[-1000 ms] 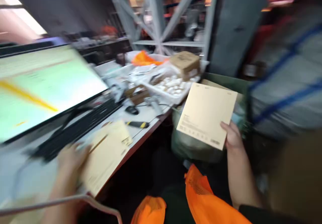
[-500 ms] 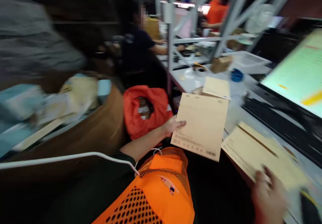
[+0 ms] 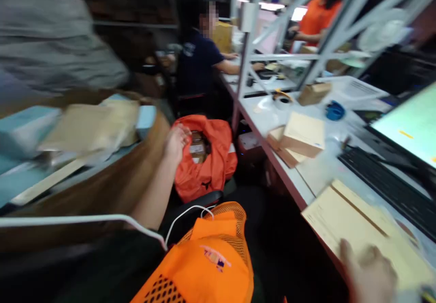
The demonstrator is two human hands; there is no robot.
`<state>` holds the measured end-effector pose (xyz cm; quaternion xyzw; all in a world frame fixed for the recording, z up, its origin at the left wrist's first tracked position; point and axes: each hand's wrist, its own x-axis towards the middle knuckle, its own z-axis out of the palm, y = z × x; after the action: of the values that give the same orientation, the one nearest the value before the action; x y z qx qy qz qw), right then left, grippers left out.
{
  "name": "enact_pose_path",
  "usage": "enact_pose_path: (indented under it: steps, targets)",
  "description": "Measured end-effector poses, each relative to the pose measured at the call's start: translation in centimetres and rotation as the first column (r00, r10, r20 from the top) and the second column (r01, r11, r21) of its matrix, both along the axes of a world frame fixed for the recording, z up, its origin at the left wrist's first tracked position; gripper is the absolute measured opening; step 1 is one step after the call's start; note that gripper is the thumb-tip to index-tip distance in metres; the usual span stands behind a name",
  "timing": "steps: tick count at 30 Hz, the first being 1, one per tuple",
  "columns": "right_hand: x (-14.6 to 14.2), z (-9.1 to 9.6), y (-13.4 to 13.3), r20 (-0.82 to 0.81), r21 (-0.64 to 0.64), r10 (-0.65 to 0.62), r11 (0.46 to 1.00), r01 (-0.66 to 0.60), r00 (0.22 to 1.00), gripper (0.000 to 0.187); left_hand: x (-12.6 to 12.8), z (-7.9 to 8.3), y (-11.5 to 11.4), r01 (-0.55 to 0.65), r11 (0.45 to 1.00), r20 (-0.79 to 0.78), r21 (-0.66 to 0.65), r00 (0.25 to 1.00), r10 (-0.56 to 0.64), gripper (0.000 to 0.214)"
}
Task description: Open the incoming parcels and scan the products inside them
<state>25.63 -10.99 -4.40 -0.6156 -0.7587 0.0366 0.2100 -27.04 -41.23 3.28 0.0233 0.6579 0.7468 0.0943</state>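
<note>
My left hand (image 3: 177, 143), fingers stretched and nothing in them, is between a large brown carton and a red-orange bag (image 3: 218, 157); whether it touches the bag I cannot tell. Packages (image 3: 199, 146) with white labels show in the bag's opening. A flat tan cardboard mailer (image 3: 76, 128) lies on top of the wrapped parcels in the carton (image 3: 143, 166). At the desk's front edge, my right hand (image 3: 369, 266) is over yellowish cardboard mailers (image 3: 344, 216). Motion smears its fingers, so its grip is unclear.
Small boxes (image 3: 303, 135) are stacked on the desk (image 3: 259, 114), with a keyboard (image 3: 388, 185) and a monitor (image 3: 408, 126) to the right. Beyond the metal frame (image 3: 250, 44) two people work. A white cable (image 3: 85, 220) crosses in front of me.
My left hand has moved left from the desk side and let go of the cardboard mailer, now on the carton's parcels. My right hand stays by the yellowish mailers. The view has shifted slightly left.
</note>
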Motion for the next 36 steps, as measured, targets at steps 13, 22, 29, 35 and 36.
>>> enact_pose_path:
  steps: [13, 22, 29, 35, 36]
  targets:
    - [-4.1, -1.3, -7.0, -0.181, -0.12, -0.218, 0.973, 0.199, 0.959, 0.057, 25.0, -9.1, 27.0, 0.982, -0.173, 0.401, 0.069, -0.187, -0.897, 0.078]
    - [1.5, -0.8, -14.5, -0.888, -0.136, -0.238, 0.953, 0.27, 0.394, 0.091, 22.3, -7.5, 25.4, 0.719, -0.693, 0.166, -0.045, -0.679, -0.715, 0.062]
    - [5.9, 1.8, -20.8, -0.883, -0.416, -0.443, 0.892, 0.176, 0.157, 0.054, 26.7, -4.1, 28.2, 0.317, -0.914, 0.103, -0.254, -0.931, -0.351, 0.061]
    - [10.0, 3.5, -29.2, -0.972, -0.22, -0.188, 0.533, 0.817, -0.14, 0.051, 31.8, -5.5, 30.0, 0.499, -0.758, -0.047, -0.42, -0.846, -0.531, 0.07]
    - [11.4, 4.1, -31.2, -0.984, -0.174, -0.115, 0.405, 0.898, -0.139, 0.052, 32.4, -6.1, 30.7, 0.488, -0.735, -0.05, -0.471, -0.846, -0.53, 0.072]
